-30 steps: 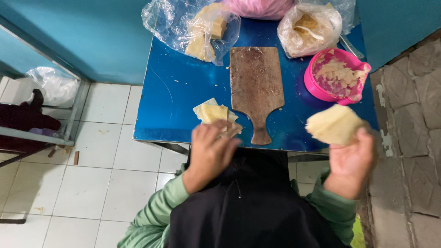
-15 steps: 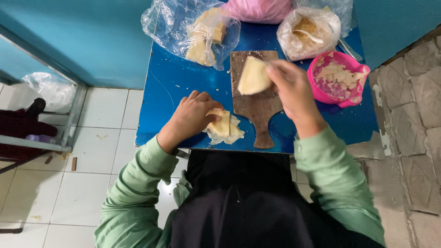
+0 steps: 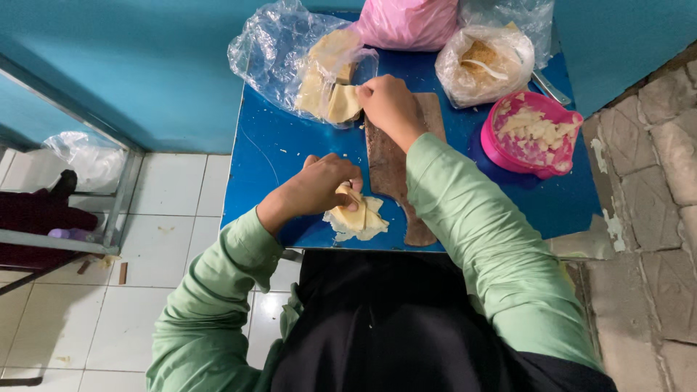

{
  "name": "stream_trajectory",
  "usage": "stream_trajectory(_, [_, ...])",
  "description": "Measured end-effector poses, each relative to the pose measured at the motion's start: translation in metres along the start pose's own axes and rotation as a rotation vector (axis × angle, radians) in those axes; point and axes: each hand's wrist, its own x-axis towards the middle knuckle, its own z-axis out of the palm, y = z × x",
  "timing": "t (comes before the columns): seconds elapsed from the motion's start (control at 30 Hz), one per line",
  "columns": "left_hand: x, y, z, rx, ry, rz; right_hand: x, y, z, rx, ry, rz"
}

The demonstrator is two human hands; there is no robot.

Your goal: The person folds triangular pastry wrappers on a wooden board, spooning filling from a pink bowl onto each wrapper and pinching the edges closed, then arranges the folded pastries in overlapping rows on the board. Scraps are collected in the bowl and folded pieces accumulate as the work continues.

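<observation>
Left hand [image 3: 319, 190] presses pale sheets [image 3: 357, 218]; right hand [image 3: 388, 105] grips sheet at clear bag [image 3: 290, 58].

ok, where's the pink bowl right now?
Head view: the pink bowl sits on the right side of the blue table, right of the wooden cutting board and just below a clear bag.

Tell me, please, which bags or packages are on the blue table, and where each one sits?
Clear plastic bag: far left, crumpled, holding pale yellow pieces; right hand at its mouth.
Pink bag: far edge, middle, bulging.
Clear bag: far right, brownish contents.
Pink tub: right side, round, pale scraps inside.
</observation>
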Motion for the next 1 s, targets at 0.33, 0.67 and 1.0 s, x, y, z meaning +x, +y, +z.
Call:
stream_trajectory(0.33, [-0.011,-0.005,0.005,-0.087,0.273,0.091,-0.010,0.049,-0.011,-0.136,0.123,-0.496])
stream_trajectory(0.67, [-0.026,-0.006,0.006,-0.130,0.325,0.259,-0.047,0.097,0.004,-0.253,0.071,-0.399])
stream_trajectory(1.0, [-0.016,-0.002,-0.005,-0.623,0.223,0.339,-0.056,0.120,-0.018,0.024,0.211,-0.487])
